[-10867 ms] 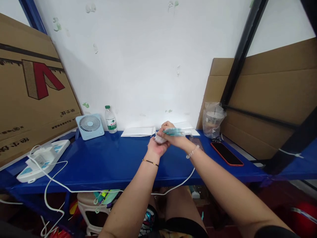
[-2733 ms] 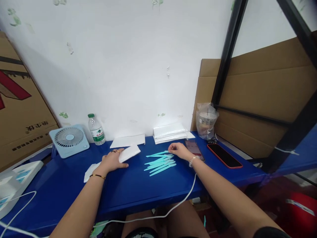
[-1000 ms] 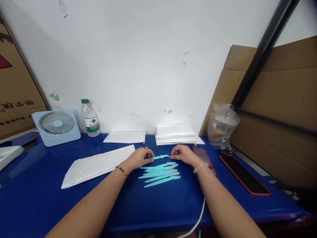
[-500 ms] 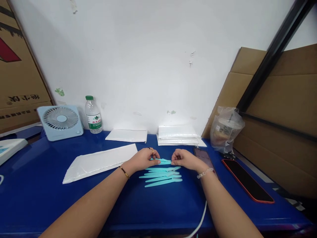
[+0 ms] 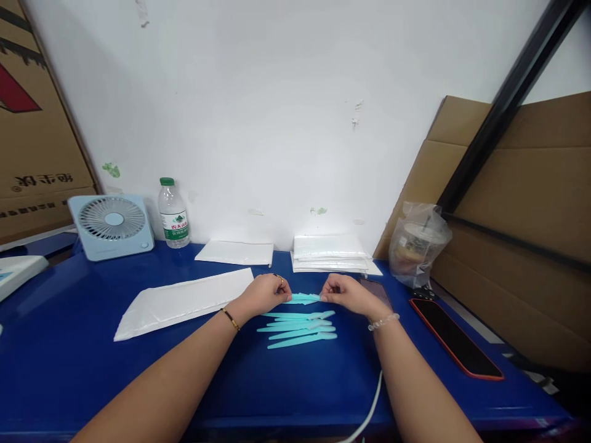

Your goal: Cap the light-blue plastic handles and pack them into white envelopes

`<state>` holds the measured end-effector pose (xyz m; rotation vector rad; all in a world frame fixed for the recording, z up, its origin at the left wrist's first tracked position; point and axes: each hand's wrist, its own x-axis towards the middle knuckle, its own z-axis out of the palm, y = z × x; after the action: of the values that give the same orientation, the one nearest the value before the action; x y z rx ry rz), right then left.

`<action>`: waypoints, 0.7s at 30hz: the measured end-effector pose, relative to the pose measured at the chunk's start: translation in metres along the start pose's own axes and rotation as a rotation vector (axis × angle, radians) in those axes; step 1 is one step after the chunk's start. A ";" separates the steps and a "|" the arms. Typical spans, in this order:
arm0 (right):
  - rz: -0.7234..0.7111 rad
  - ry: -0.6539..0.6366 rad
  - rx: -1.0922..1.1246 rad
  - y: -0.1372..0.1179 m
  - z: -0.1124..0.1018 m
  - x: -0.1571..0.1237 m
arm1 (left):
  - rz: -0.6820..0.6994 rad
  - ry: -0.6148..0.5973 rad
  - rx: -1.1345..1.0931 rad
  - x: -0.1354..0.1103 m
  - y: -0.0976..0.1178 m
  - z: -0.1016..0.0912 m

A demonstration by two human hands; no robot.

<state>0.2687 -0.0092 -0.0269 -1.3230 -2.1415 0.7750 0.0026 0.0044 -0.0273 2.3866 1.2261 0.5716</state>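
Several slim turquoise eyebrow razors (image 5: 302, 340) lie side by side on the blue table, their handles tapering to the left. Just beyond them, my left hand (image 5: 268, 292) pinches the left end of a small bunch of similar razors (image 5: 303, 298). My right hand (image 5: 346, 294) closes its fingertips at the bunch's right end. Fingers cover both ends, so how many razors are in the bunch I cannot tell. A long white padded mailer (image 5: 184, 301) lies to the left, close to my left wrist.
Against the wall are a stack of white mailers (image 5: 329, 247), another mailer (image 5: 234, 252), a water bottle (image 5: 174, 215) and a blue fan (image 5: 111, 226). At right are a bagged drink cup (image 5: 415, 249), a red-edged phone (image 5: 455, 338), a partly hidden phone (image 5: 376, 290) and a white cable (image 5: 372, 409).
My left fingers have shifted slightly left and my right fingers slightly up along the bunch, so more of it shows between them. The razors lying on the table stay in place.
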 end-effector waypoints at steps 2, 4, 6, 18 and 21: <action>0.029 0.037 0.004 0.006 -0.003 0.000 | -0.038 -0.001 0.013 0.001 -0.006 -0.004; 0.066 0.043 -0.009 0.012 -0.004 0.000 | -0.063 -0.003 0.024 0.001 -0.012 -0.006; 0.098 0.026 -0.029 0.014 -0.004 0.001 | -0.041 0.018 0.014 0.001 -0.015 -0.004; -0.097 -0.185 -0.052 -0.021 0.015 0.000 | 0.063 0.030 -0.053 -0.003 -0.004 0.011; -0.087 -0.079 -0.014 -0.019 0.015 0.000 | 0.105 -0.028 -0.099 -0.004 0.007 0.008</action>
<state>0.2470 -0.0192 -0.0245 -1.2156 -2.2546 0.7903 0.0091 -0.0041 -0.0311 2.3780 1.0411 0.6140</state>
